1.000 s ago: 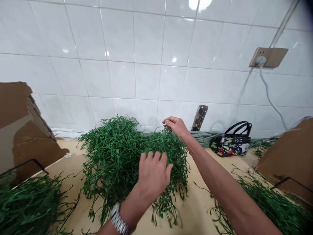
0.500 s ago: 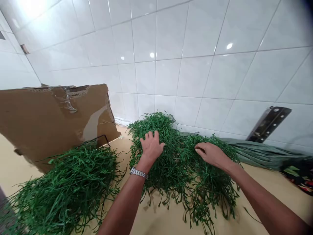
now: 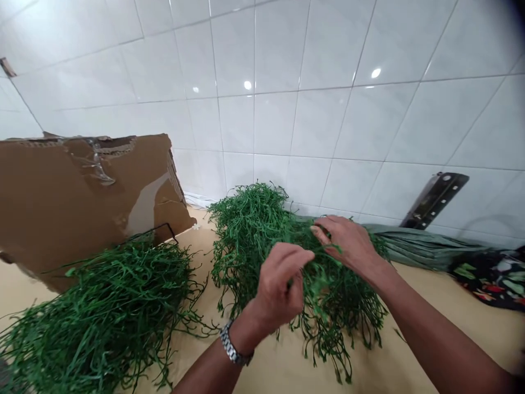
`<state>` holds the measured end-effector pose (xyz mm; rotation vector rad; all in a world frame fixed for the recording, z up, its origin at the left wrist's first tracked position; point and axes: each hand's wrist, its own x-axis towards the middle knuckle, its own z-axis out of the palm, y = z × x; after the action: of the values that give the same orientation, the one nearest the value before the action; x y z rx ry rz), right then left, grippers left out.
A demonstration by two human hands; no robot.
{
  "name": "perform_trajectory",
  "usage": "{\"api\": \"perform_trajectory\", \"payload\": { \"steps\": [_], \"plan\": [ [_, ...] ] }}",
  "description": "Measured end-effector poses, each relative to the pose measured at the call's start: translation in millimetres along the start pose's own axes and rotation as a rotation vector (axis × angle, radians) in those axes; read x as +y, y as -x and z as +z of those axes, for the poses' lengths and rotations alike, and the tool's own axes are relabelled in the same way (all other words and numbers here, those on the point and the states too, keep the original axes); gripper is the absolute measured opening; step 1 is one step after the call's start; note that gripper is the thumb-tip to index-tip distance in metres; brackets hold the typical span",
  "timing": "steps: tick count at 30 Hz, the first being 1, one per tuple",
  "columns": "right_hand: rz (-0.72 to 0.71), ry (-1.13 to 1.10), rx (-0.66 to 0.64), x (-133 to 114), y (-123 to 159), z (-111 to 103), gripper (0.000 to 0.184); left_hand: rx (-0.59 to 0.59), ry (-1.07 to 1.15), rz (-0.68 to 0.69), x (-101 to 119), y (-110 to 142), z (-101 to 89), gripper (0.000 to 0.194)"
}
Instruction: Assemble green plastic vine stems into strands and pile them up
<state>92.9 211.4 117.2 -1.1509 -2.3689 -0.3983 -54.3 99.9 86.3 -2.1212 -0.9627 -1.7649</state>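
Thin, dark-green plant stems with small forked tips, looking like artificial greenery, form a wide heap (image 3: 254,219) before me. Over the front of it is my left hand (image 3: 283,282), a metal watch on its wrist. Its thumb and fingers are pinched together; what lies between them is hidden. My right hand (image 3: 344,241) is at the right part of the heap, fingers curled toward the thumb, with a green stem (image 3: 335,248) at its grip. Blurred green strands hang between and below the hands. A second heap of the same stems (image 3: 115,312) lies at the left.
A torn cardboard box (image 3: 82,202) stands behind the left heap. White wall tiles (image 3: 311,126) rise at the back. Along their foot runs a rolled green cloth (image 3: 418,249). A metal strip with holes (image 3: 435,200) leans there, near a dark patterned cloth (image 3: 488,276).
My left hand has left the heap's top, come toward me and to the right, and closed from spread fingers into a pinch. My right hand has moved slightly up and left.
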Motion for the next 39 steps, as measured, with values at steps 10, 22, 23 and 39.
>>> {"api": "perform_trajectory", "payload": {
  "steps": [10,22,23,39],
  "plan": [
    [-0.082,-0.611,-0.267,-12.5,71.9,-17.2,0.027,-0.368,0.41,-0.397,52.9,85.9,27.8,0.042],
    [0.226,-0.976,-0.455,-49.5,199.1,7.6,0.014,-0.136,0.785,-1.214,63.4,133.5,5.7,0.039],
    [0.231,-0.948,-0.449,-51.3,203.4,9.9,0.012,-0.147,0.792,-1.216,64.7,134.3,6.4,0.039],
    [0.273,-0.924,-0.17,-50.3,243.3,-5.6,0.015,-0.364,0.599,-1.436,89.1,144.0,-13.5,0.013]
  ]
}}
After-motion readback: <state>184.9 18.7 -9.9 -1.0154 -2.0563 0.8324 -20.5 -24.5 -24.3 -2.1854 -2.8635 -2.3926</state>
